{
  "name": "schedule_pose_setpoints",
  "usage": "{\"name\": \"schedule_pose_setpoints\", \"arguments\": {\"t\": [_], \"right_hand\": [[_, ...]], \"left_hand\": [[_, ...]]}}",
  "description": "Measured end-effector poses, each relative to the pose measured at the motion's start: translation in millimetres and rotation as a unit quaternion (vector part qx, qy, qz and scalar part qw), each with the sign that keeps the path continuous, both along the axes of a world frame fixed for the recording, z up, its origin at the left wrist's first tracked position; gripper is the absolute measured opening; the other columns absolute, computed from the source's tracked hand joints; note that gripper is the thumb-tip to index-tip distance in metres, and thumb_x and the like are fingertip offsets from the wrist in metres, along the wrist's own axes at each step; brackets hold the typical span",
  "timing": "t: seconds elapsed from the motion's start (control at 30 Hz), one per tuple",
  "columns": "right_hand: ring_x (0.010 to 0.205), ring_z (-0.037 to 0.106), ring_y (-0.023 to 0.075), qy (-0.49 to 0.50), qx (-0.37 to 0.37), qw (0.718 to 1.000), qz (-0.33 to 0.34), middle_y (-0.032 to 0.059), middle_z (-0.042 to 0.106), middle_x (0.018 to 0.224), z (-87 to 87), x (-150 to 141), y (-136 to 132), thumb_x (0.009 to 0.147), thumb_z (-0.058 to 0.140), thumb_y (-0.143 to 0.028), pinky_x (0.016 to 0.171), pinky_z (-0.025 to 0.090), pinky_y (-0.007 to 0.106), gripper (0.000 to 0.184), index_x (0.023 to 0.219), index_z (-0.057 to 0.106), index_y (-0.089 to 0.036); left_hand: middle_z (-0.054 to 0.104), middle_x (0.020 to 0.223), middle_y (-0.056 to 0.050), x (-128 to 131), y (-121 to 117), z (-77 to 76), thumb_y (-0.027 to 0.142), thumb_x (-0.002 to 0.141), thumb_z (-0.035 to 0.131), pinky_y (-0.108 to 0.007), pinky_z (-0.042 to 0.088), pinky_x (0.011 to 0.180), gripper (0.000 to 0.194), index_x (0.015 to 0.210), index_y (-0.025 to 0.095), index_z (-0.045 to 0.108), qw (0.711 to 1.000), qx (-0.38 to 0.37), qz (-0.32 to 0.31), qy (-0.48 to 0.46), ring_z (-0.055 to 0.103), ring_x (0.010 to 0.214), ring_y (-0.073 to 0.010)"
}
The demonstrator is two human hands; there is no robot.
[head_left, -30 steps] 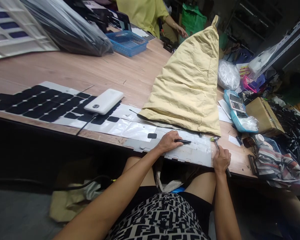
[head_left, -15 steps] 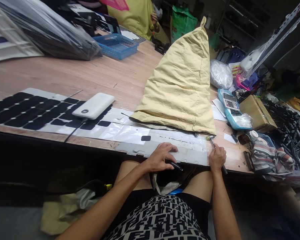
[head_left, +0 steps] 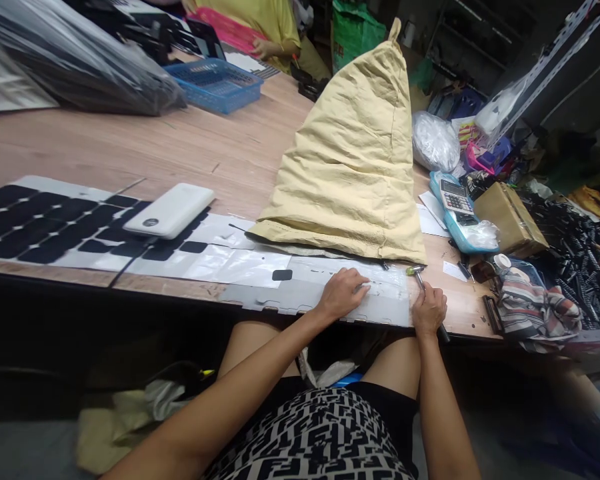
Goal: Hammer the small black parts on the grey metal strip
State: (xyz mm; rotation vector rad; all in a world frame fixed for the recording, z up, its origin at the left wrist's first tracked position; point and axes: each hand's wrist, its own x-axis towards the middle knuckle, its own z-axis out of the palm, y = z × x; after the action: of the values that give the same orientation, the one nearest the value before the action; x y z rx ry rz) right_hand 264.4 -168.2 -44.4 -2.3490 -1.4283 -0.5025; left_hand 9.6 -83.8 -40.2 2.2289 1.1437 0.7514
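My left hand (head_left: 343,293) rests on the right end of a long pale sheet (head_left: 380,307) along the table's front edge. Its fingers are curled with the tips pressed down, and I cannot see what is under them. My right hand (head_left: 429,310) is closed round the black handle of a small hammer-like tool (head_left: 416,272). The tool's metal head lies at the sheet's right corner. Further left the sheet carries rows of black cells (head_left: 40,230), and a white power bank (head_left: 170,210) lies on them. A single black cell (head_left: 282,275) sits left of my left hand.
A tall yellow sack (head_left: 353,160) stands just behind the sheet. To the right are a calculator (head_left: 453,197), a cardboard box (head_left: 510,220) and a striped cloth (head_left: 535,307). At the back are a blue basket (head_left: 213,83), a plastic-wrapped bundle (head_left: 80,60) and another person in yellow (head_left: 265,20).
My left hand went from the sheet, with a black pen-like thing in it, down to the table edge and back onto the sheet; that thing no longer shows. The right hand stayed put.
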Motion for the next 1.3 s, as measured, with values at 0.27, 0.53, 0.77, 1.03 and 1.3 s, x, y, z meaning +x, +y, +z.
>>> {"name": "schedule_pose_setpoints", "arguments": {"t": [0.27, 0.53, 0.77, 1.03, 1.3], "right_hand": [[0.09, 0.049, 0.0234, 0.005, 0.003, 1.0, 0.0, 0.0079, 0.061, 0.098, -0.1, -1, 0, 0.094, 0.048, -0.021, 0.079, 0.037, 0.035, 0.035, 0.121, 0.07, -0.024], [0.092, 0.048, 0.0235, 0.016, -0.009, 1.0, -0.005, 0.0082, 0.06, 0.099, 1.1, -3, 0, 0.093, 0.049, -0.021, 0.078, 0.037, 0.035, 0.035, 0.122, 0.069, -0.024], [0.091, 0.049, 0.0236, 0.021, 0.003, 1.0, -0.002, 0.009, 0.06, 0.099, 3.8, -4, 0, 0.094, 0.048, -0.021, 0.078, 0.039, 0.036, 0.035, 0.121, 0.07, -0.023], [0.093, 0.049, 0.0241, 0.013, -0.004, 1.0, -0.008, 0.0088, 0.061, 0.099, 4.1, -5, 0, 0.094, 0.047, -0.021, 0.08, 0.038, 0.036, 0.036, 0.122, 0.07, -0.023], [0.091, 0.05, 0.0239, 0.004, -0.004, 1.0, -0.008, 0.0086, 0.063, 0.099, 3.0, -2, 1, 0.094, 0.047, -0.022, 0.079, 0.038, 0.036, 0.036, 0.122, 0.071, -0.023]], "left_hand": [[0.066, 0.11, -0.014, 55, 63, 19.2, 0.012, 0.094, 0.045, -0.04, 0.038, 0.082, 0.045, 0.134, 0.021, 0.064, 0.988, 0.057, 0.021, 0.14, 0.054, 0.106, -0.0293], [0.06, 0.111, -0.012, 51, 84, 17.2, 0.015, 0.09, 0.057, -0.04, 0.036, 0.084, 0.032, 0.114, 0.025, 0.075, 0.982, 0.111, -0.03, 0.151, 0.051, 0.108, -0.0285], [0.065, 0.107, -0.012, 48, 86, 14.8, 0.013, 0.084, 0.064, -0.044, 0.035, 0.087, 0.021, 0.102, 0.022, 0.071, 0.985, 0.119, -0.06, 0.108, 0.051, 0.107, -0.0304], [0.065, 0.103, -0.015, 43, 71, 14.9, 0.019, 0.091, 0.062, -0.043, 0.036, 0.086, 0.013, 0.097, 0.016, 0.073, 0.984, 0.097, -0.05, 0.142, 0.052, 0.105, -0.0315], [0.064, 0.099, -0.009, -13, 24, -4.4, 0.027, 0.092, 0.062, -0.041, 0.039, 0.085, 0.016, 0.102, 0.021, 0.073, 0.99, 0.08, -0.056, 0.102, 0.053, 0.1, -0.0278]]}}
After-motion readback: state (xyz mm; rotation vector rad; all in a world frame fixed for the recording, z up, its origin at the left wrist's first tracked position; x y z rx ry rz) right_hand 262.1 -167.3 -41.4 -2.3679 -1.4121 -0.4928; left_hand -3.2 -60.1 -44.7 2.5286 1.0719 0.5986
